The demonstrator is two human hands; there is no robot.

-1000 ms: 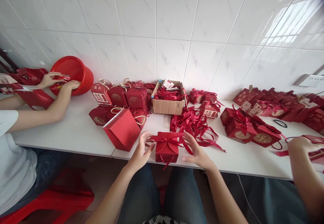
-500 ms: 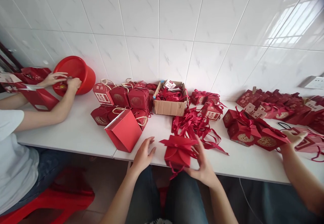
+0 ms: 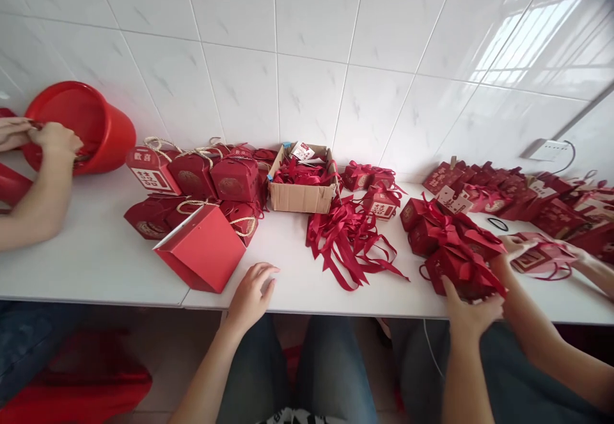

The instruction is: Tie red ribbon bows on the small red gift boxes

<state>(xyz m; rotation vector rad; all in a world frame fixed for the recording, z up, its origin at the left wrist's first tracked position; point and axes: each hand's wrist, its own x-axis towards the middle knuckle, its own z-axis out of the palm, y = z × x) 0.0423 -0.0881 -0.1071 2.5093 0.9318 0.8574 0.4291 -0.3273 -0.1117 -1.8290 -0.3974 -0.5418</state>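
With fingers and thumb round its near side, my right hand [image 3: 472,309] holds a red gift box [image 3: 453,274] topped by a ribbon bow, beside a group of similar bowed boxes [image 3: 426,216] at the right. My left hand [image 3: 252,296] rests near the table's front edge, fingers apart and holding nothing. Just left of it a plain red carton [image 3: 206,251] leans tilted against a stack of red boxes with rope handles [image 3: 194,174]. Between my hands lies a tangle of red ribbons [image 3: 348,238].
A cardboard box [image 3: 301,198] of ribbons and cards stands against the wall. At the left, a co-worker's hands reach into a red bucket [image 3: 118,136]. To my right, another person's hands hold a red box [image 3: 542,254]. A black ring [image 3: 497,224] lies near many boxes.
My right hand has carried the bowed box from in front of me over to the right group. My left hand stays near the edge. The view has shifted to the right.
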